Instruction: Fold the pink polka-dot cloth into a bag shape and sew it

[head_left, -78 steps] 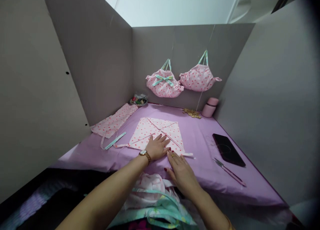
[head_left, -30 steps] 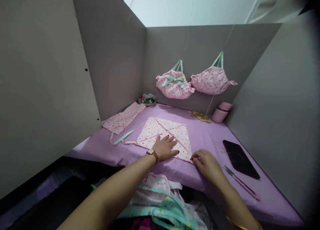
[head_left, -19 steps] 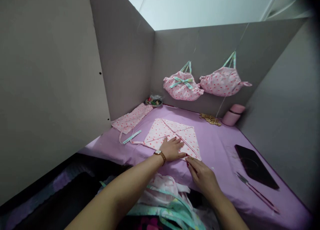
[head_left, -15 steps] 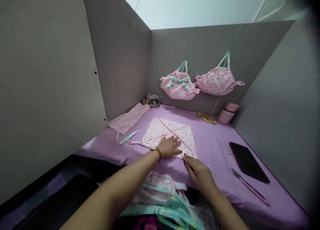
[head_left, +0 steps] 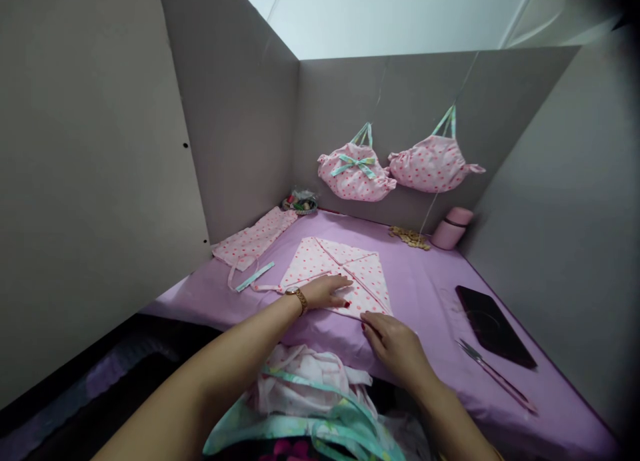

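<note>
while loose fabric (head_left: 307,381) lies heaped nearest, the right hand (head_left: 394,339) meets the near edge of a folded dotted cloth (head_left: 369,281) on the tabletop (head_left: 425,274).

whether its grip pinches that edge cannot be told; the left hand (head_left: 323,293) has its grip released, fingers spread on the cloth, presumably keeping it flat. a pink-handled tool (head_left: 505,383) and a dark flat device (head_left: 495,325) lie to the right, likely set aside. farther back, a small basket (head_left: 309,210) holds colourful bits (head_left: 299,203), too small to name, and a pink bottle (head_left: 450,233) hides its contents. beyond, two gathered dotted pouches (head_left: 356,186) hang above the tabletop, perhaps for display.
</note>
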Motion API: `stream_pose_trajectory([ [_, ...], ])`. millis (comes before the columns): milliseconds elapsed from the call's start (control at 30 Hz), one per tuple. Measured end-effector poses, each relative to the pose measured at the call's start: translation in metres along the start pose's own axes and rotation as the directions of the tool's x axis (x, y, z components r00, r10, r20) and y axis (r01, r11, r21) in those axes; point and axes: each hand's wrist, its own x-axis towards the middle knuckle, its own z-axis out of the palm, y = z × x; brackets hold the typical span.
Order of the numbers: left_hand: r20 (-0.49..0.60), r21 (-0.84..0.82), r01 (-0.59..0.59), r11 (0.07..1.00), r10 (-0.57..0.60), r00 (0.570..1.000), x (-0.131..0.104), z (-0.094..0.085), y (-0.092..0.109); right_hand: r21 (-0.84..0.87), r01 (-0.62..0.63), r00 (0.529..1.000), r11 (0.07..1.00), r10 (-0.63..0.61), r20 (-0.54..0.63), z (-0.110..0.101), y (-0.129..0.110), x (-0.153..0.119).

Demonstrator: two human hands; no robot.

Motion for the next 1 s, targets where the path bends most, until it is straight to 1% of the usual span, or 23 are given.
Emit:
stream_pose_trajectory([
  [100,-0.033,0.031,-0.001,1.0,0.002,0.999,0.001,-0.002,0.002,0.104,-0.08,0.997,0.991,0.079,0.008,-0.007,-0.001,0.011],
  [167,-0.069,0.055,0.013,0.998,-0.01,0.998,0.005,-0.002,0.003,0.196,-0.166,0.986,0.967,0.169,0.002,-0.009,0.005,0.021],
  [233,-0.111,0.077,0.054,0.996,-0.045,0.993,0.01,0.0,0.001,0.293,-0.255,0.965,0.922,0.26,0.022,-0.008,0.014,0.031],
  [333,-0.15,0.107,0.135,0.985,-0.118,0.982,0.018,0.003,-0.003,0.423,-0.367,0.929,0.828,0.353,0.114,-0.005,0.025,0.047],
  [433,-0.148,0.127,0.171,0.977,-0.151,0.977,0.023,0.002,-0.005,0.524,-0.456,0.889,0.72,0.402,0.221,-0.003,0.03,0.06],
  [600,-0.072,0.119,0.143,0.982,-0.135,0.988,0.031,-0.009,-0.011,0.624,-0.542,0.837,0.563,0.426,0.342,-0.003,0.033,0.069],
  [700,-0.028,0.092,0.131,0.987,-0.129,0.991,0.037,-0.019,-0.014,0.652,-0.563,0.822,0.508,0.419,0.384,-0.002,0.036,0.07],
  [767,-0.002,0.071,0.124,0.99,-0.124,0.992,0.038,-0.026,-0.011,0.662,-0.573,0.816,0.484,0.415,0.403,-0.002,0.038,0.069],
  [833,0.028,0.037,0.097,0.995,-0.098,0.995,0.033,-0.037,-0.002,0.669,-0.58,0.81,0.464,0.41,0.418,-0.003,0.041,0.068],
  [900,0.077,-0.034,0.043,0.999,-0.04,0.996,0.022,-0.05,0.012,0.689,-0.587,0.805,0.425,0.396,0.441,-0.005,0.043,0.066],
  [967,0.158,-0.236,-0.039,0.971,0.078,0.984,0.007,-0.064,0.029,0.717,-0.594,0.798,0.364,0.377,0.47,-0.007,0.043,0.067],
  [1000,0.199,-0.303,-0.058,0.951,0.123,0.972,0.0,-0.071,0.037,0.726,-0.603,0.791,0.331,0.37,0.488,-0.008,0.043,0.068],
])
